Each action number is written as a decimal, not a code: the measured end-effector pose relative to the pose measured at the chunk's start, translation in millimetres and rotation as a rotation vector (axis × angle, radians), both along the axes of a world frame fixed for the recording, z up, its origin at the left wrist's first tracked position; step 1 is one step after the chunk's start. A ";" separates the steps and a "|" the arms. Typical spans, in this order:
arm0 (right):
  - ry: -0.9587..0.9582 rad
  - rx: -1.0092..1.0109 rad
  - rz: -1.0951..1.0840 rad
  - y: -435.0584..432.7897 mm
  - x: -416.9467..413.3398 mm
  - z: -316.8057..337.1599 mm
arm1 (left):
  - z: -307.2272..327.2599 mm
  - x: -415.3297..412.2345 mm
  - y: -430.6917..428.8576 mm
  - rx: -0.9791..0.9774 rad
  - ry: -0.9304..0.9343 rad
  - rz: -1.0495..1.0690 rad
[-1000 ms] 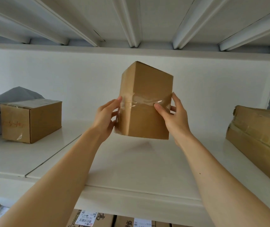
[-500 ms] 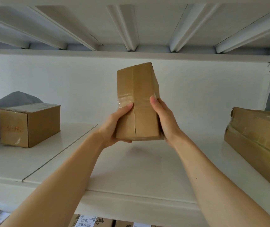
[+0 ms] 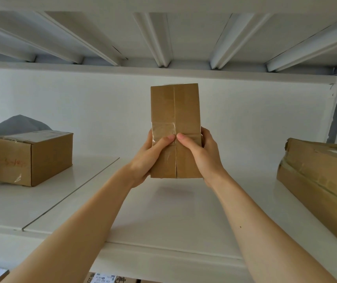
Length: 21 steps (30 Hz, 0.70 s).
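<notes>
We hold the box (image 3: 175, 111) upright above the shelf (image 3: 163, 217), left hand (image 3: 149, 158) and right hand (image 3: 202, 154) clasping its lower half, thumbs meeting; another carton (image 3: 32, 158) at nine o'clock.

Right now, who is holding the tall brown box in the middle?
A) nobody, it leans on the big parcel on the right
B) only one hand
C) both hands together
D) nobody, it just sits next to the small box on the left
C: the left hand and the right hand both grip the lower part of the box, with their thumbs meeting on its taped front.
</notes>
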State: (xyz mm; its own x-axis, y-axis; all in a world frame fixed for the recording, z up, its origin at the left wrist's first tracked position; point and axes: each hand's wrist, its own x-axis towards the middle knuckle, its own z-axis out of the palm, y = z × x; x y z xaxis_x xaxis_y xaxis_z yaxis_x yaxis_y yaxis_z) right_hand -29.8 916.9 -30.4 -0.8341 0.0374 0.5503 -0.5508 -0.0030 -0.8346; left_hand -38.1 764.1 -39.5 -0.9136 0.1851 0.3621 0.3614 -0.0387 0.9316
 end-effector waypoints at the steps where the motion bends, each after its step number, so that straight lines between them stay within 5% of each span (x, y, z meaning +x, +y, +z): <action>1: -0.008 -0.017 0.010 1.2 0.9 0.8 | 0.6 -0.2 -1.2 -0.014 0.001 -0.016; 7: -0.112 -0.243 0.074 12.3 -2.9 3.0 | 1.1 -6.9 -16.1 -0.139 0.029 -0.052; 14: -0.063 -0.413 0.040 15.3 -4.8 4.0 | -0.9 -13.5 -21.3 0.074 0.009 0.175; 21: -0.036 -0.384 -0.212 14.3 -13.5 -0.3 | 0.8 -9.3 -30.8 0.200 -0.093 0.036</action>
